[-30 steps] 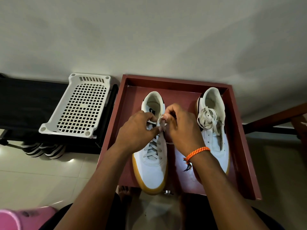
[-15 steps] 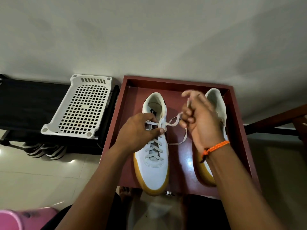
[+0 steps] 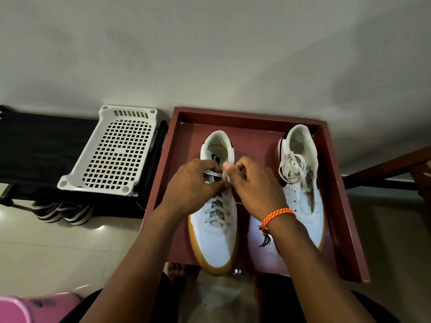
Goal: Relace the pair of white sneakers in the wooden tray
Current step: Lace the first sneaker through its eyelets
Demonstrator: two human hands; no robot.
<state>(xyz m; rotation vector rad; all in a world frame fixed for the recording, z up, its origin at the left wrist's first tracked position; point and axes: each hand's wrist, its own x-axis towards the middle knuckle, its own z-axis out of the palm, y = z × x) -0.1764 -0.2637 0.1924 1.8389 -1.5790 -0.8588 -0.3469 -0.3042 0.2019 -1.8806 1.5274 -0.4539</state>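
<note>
- We have both hands over the left sneaker [image 3: 215,220], which sits in the wooden tray [image 3: 335,173] with its toe toward us.
- Our left hand [image 3: 193,185] comes in from the lower left, fingers curled, pinching the lace [image 3: 224,177] near the top eyelets.
- Our right hand [image 3: 254,185] meets it from the other side, thumb and fingers curled around the same lace, an orange bracelet [image 3: 277,216] on the wrist.
- The lace already crisscrosses the lower eyelets below our knuckles; the knot area itself is hidden by our fingers.
- The right sneaker [image 3: 300,183] lies beside it in the tray, apart from our hands, with a loose lace bundle [image 3: 292,167] piled over its tongue.
- Our right forearm crosses in front of that shoe's toe.
- Left of the tray, a white perforated basket [image 3: 112,152] leans on a black rack [image 3: 35,145], striped shoes [image 3: 63,212] on the floor beneath.
- A pink object [image 3: 28,308] shows at the bottom left corner.
</note>
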